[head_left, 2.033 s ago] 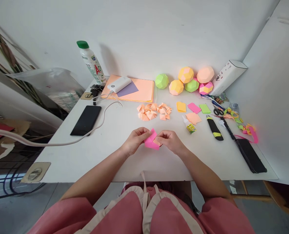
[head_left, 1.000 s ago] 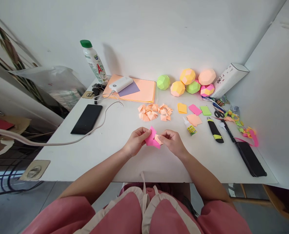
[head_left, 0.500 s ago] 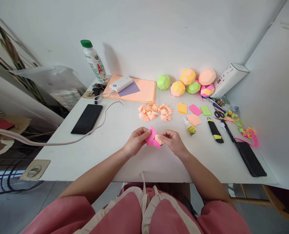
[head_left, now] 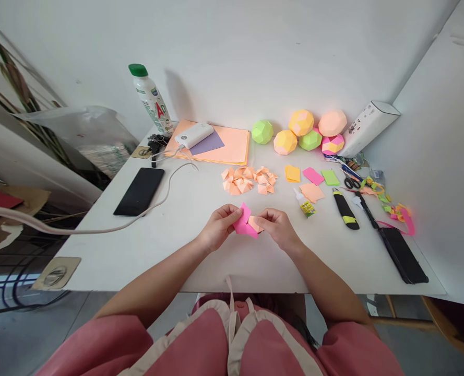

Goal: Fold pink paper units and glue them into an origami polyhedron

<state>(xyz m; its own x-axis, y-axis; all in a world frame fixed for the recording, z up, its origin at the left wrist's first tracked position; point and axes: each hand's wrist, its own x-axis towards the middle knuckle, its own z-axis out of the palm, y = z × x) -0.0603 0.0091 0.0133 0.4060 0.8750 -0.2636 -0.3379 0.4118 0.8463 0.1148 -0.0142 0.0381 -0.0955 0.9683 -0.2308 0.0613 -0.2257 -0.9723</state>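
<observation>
Between thumb and fingers, my left hand pinches a folded pink paper piece. My right hand is closed on a folded peach paper piece, which meets the pink one at its right side. Whether the two are tucked into each other cannot be made out. Just beyond my hands lies a pile of folded peach paper pieces. A small glue bottle with a yellow label rests to the right of my right hand, beside some peach paper squares.
Several faceted paper balls sit along the wall. A black utility knife, scissors and a black case lie at right. At left are a dark phone, a power bank, a cable and a white bottle.
</observation>
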